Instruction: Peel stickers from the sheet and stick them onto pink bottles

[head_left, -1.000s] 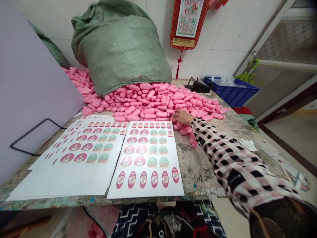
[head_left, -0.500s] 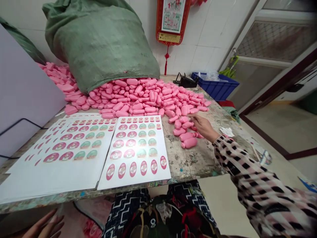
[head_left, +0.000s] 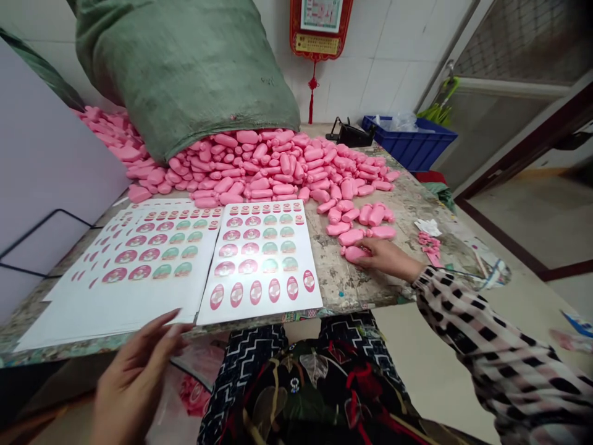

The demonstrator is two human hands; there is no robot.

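Observation:
A big heap of small pink bottles [head_left: 259, 170] spills from a green woven sack [head_left: 185, 68] across the table. My right hand [head_left: 386, 258] lies on the table at the near right, its fingers resting on one pink bottle [head_left: 356, 253] at the edge of a small pulled-out group [head_left: 365, 222]. My left hand [head_left: 136, 374] is raised at the front table edge with fingers stretched out, empty, just below the stack of sticker sheets [head_left: 139, 266]. A second sticker sheet [head_left: 262, 259] with pink and green labels lies beside the stack.
The worn table [head_left: 365, 290] ends just before my lap. A white board [head_left: 41, 173] leans at the left. At the back right sit a black tape dispenser [head_left: 349, 133] and a blue crate [head_left: 412, 145]. Paper scraps and pink bits [head_left: 428, 238] lie at the right.
My right hand drew several pink bottles out of the heap toward the near right and now rests on one. My left hand rose from below the table to its front edge.

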